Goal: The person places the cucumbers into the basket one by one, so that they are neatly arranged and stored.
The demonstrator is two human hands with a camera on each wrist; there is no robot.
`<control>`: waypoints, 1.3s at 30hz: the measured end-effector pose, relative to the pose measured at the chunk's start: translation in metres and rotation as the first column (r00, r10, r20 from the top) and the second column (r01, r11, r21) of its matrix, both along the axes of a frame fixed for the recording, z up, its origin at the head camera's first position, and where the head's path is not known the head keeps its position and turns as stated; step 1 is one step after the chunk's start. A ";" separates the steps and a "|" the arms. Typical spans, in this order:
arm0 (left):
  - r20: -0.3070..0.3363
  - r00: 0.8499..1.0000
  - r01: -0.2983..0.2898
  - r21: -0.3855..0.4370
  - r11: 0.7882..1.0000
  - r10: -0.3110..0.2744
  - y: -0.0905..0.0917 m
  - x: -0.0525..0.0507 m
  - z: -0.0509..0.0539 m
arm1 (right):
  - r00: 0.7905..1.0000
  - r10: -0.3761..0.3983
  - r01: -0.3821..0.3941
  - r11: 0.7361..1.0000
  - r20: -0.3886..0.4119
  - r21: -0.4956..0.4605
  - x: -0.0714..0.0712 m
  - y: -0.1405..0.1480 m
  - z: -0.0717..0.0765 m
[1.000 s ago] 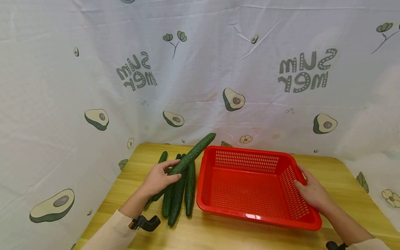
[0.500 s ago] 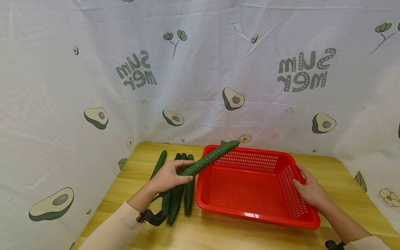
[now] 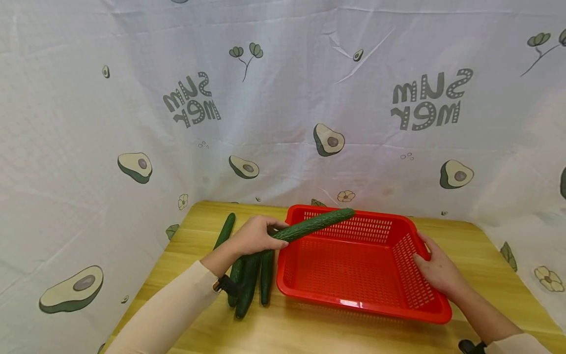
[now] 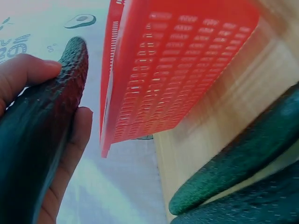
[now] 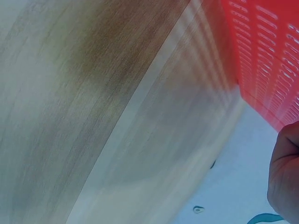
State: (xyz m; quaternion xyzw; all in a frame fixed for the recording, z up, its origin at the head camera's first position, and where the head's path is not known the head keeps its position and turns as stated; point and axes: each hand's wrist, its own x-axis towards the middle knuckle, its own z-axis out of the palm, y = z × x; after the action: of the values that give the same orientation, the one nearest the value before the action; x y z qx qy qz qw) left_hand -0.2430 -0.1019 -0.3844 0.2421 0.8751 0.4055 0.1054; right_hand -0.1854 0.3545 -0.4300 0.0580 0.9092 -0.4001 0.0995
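In the head view the left hand (image 3: 256, 236) grips a long green cucumber (image 3: 318, 223) by its near end, and the far end reaches over the left part of a red basket (image 3: 362, 309). In the left wrist view, thumb and fingers lie on either side of that cucumber (image 4: 37, 121), beside the basket's slotted wall (image 4: 159, 70). The right hand (image 3: 442, 268) holds the basket's right rim, its thumb on the inner side. Nothing lies inside the basket. In the right wrist view only part of the right hand (image 5: 286, 177) shows, at the basket's corner.
Several cucumbers (image 3: 267, 278) lie on the wooden table (image 3: 177, 275) left of the basket, partly under the left forearm. One more (image 3: 226, 230) lies further left. A white printed cloth (image 3: 283, 98) hangs behind and around the table.
The left hand has moved right with its cucumber, from above the other cucumbers to the basket's left rim. The cucumber now lies at a flatter angle. The right hand keeps its hold.
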 end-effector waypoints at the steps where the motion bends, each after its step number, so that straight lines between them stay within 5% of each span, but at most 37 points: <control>1: -0.010 1.000 0.004 -0.020 1.000 -0.004 0.003 -0.004 0.002 | 1.000 -0.005 0.005 1.000 0.002 0.002 0.000 0.000 0.001; 8: -0.067 0.991 0.103 -0.175 0.979 -0.116 0.023 -0.029 0.006 | 1.000 0.022 -0.021 0.999 -0.020 0.047 -0.003 -0.002 0.003; 16: -0.048 0.969 0.215 -0.325 0.921 -0.243 0.042 -0.045 0.004 | 1.000 0.024 -0.024 0.996 0.009 0.089 -0.004 -0.005 0.003; 30: -0.084 0.941 0.236 -0.529 0.815 -0.327 0.086 -0.064 -0.004 | 0.999 0.038 -0.035 0.994 -0.034 0.106 0.002 -0.015 0.003; 39: -0.063 0.941 0.264 -0.482 0.836 -0.334 0.107 -0.070 -0.022 | 0.997 0.034 -0.024 0.990 -0.067 0.137 0.006 -0.017 0.000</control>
State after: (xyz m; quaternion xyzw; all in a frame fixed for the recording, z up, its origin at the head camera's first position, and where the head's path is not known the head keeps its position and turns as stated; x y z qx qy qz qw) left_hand -0.3133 0.0051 -0.4063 0.3722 0.9032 0.1431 0.1589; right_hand -0.1793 0.3370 -0.4296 0.0375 0.9380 -0.3376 0.0696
